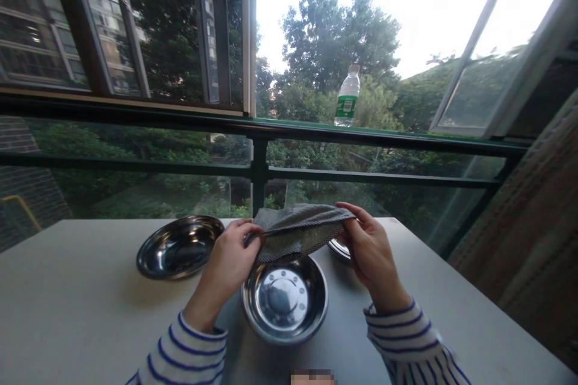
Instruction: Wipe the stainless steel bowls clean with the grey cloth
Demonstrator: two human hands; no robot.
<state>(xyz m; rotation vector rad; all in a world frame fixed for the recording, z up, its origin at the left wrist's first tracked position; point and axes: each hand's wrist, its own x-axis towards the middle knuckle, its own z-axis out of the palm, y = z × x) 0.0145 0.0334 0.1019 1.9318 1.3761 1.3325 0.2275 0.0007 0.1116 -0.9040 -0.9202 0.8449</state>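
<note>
"Grey cloth (300, 231): how is each grip handling it?"

"Going left to right, the left hand (232, 255) is pinching one end between thumb and fingers. The fabric is spanning the gap at twelve o'clock of the middle bowl (284, 304), overlapping its far rim from here; whether it is touching, I cannot tell. The right hand (369, 249) is gripping the other end."

"And doing it well?"

"Keeping both grips level and near the ends, I'd judge, and pulling gently apart, since the middle is folding and sagging."

"What about materials?"

"At ten o'clock, a dark-gleaming metal bowl (180, 249) is looking oval on the smooth, pale tabletop (85, 295). The middle bowl is shining, round, with small round spots ringing its base. The cloth is looking thin and finely patterned. Between one and two o'clock, a shiny metal dish (339, 249) is showing only partly beside the right hand."
</note>
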